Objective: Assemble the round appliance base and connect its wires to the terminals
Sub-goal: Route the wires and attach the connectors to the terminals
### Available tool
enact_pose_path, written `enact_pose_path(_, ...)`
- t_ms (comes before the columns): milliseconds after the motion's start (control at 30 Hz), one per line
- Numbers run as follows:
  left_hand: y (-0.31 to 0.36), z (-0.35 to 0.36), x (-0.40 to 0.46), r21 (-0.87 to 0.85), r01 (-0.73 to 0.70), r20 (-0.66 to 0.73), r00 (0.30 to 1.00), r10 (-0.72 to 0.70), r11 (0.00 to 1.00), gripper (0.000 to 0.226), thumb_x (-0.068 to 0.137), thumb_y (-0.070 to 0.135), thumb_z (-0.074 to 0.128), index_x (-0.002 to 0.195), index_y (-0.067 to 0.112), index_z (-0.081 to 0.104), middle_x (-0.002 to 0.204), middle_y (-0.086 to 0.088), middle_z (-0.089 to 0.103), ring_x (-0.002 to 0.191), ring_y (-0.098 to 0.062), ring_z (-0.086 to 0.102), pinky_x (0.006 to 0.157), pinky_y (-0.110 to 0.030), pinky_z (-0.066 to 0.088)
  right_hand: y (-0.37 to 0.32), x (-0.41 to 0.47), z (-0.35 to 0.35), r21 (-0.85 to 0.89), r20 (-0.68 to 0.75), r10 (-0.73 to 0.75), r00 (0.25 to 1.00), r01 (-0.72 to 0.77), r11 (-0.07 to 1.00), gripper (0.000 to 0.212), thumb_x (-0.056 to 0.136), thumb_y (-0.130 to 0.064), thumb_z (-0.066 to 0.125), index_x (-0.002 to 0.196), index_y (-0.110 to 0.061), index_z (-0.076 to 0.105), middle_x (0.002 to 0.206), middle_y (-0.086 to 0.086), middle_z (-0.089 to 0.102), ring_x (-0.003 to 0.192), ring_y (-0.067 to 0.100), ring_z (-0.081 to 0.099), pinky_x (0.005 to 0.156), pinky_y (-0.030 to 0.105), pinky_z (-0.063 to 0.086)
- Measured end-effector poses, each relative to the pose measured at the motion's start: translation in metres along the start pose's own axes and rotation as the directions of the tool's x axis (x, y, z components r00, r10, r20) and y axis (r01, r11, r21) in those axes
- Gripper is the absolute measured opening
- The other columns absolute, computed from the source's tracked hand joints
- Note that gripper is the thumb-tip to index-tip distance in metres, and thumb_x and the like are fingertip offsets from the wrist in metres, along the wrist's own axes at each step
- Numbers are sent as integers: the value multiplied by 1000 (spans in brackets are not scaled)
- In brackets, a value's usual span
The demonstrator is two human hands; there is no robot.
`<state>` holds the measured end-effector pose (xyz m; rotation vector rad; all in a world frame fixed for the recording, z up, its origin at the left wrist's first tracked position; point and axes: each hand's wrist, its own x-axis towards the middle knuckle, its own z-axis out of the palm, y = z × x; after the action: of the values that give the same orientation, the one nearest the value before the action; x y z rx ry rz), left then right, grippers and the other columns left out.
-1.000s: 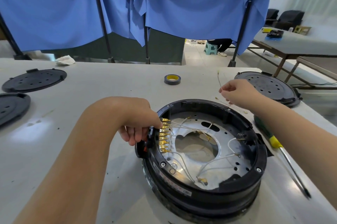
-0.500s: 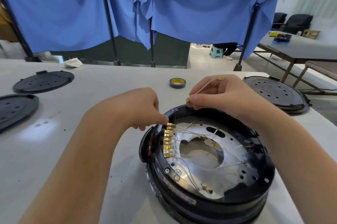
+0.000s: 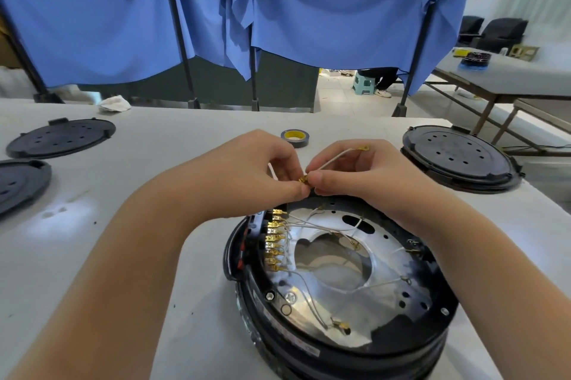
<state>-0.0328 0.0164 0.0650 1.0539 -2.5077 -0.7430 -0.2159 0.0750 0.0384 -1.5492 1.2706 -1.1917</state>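
Fingertips (image 3: 304,189) of both hands meeting over the far rim of the round black appliance base (image 3: 340,345), left hand (image 3: 247,163) and right hand (image 3: 364,172) each pinching the small brass connector (image 3: 302,179) at one end of a thin white wire (image 3: 332,157), thumbs and forefingers closed tight on it. Wire running up and to the right out of the right hand, long axis slanted away from the wearer, ending in a brass ring lug (image 3: 365,148) held clear in the air. Row of gold spade terminals (image 3: 275,240) lined along the base's left inner wall, below the pinch, toward the wearer and slightly left, so apparently nearer the left hand. Connector likely to need bringing down and turning into line with a blade. Other white leads already lying across the silver metal plate (image 3: 386,259) inside. Roll of dark tape with yellow core (image 3: 295,137) on the white table (image 3: 154,256) just beyond the hands
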Motion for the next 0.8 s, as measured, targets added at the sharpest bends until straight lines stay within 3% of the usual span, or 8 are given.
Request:
enact_pose_path(67, -1, -1, 0, -10, 9, 52, 999, -8, 1000, 10, 79, 40, 70, 76, 31, 69, 72, 23, 65, 62, 3, 60, 51, -8, 40, 2, -2, 1, 1, 16, 20, 1000, -20, 1000, 5, 78, -13, 77, 81, -16, 76, 84, 14, 74, 81, 24, 72, 80, 31, 59)
enact_pose_path(200, -5, -3, -3, -25, 53, 161, 986, -48, 998, 11, 78, 42, 72, 79, 31, 70, 71, 20, 67, 67, 0, 64, 64, -20, 45, 8, -3, 4, -30, 30, 31, 999, -30, 999, 5, 78, -11, 77, 83, -13, 77, 85, 14, 74, 87, 31, 71, 88, 45, 56)
enact_pose_path(367, -6, -4, -3, -45, 73, 242, 968, -60, 996, 11, 86, 38, 66, 81, 29, 69, 71, 11, 71, 71, -5, 68, 79, -32, 55, 10, -3, 4, -59, 67, 24, 997, -20, 998, 7, 79, -11, 77, 84, -16, 77, 86, 10, 75, 85, 21, 72, 82, 26, 57)
enact_pose_path(500, -9, -4, -4, 27, 118, 299, 947, -120, 993, 13, 89, 33, 64, 79, 25, 66, 71, 7, 73, 69, -7, 68, 69, -27, 47, 12, -3, 4, -116, 48, 9, 999, -4, 993, 17, 77, -13, 78, 90, -23, 75, 88, 0, 75, 85, 14, 72, 82, 23, 56)
enact_pose_path(567, -11, -3, -4, 95, 149, 310, 935, -172, 984, 14, 90, 35, 63, 80, 24, 65, 75, 5, 74, 69, -5, 68, 67, -25, 45, 13, -3, 5, -225, 5, -35, 999, 35, 974, 23, 78, -13, 78, 95, -28, 72, 89, -6, 74, 84, 9, 71, 83, 22, 56)
enact_pose_path(667, -13, -3, -3, 138, 175, 289, 934, -209, 975, 15, 90, 36, 63, 82, 23, 65, 75, 5, 74, 67, -3, 68, 68, -25, 47, 13, -5, 11, -366, -11, -98, 995, 87, 926, 21, 79, -15, 76, 94, -30, 71, 89, -10, 74, 88, 2, 68, 89, 26, 54)
enact_pose_path(800, -11, 0, -2, 155, 172, 265, 941, -208, 973, 15, 93, 32, 60, 82, 23, 64, 74, 8, 73, 62, 0, 66, 63, -22, 44, 11, -7, 17, -500, -2, -203, 979, 175, 848, 14, 81, -15, 75, 91, -24, 74, 89, -10, 69, 87, 4, 66, 82, 29, 54)
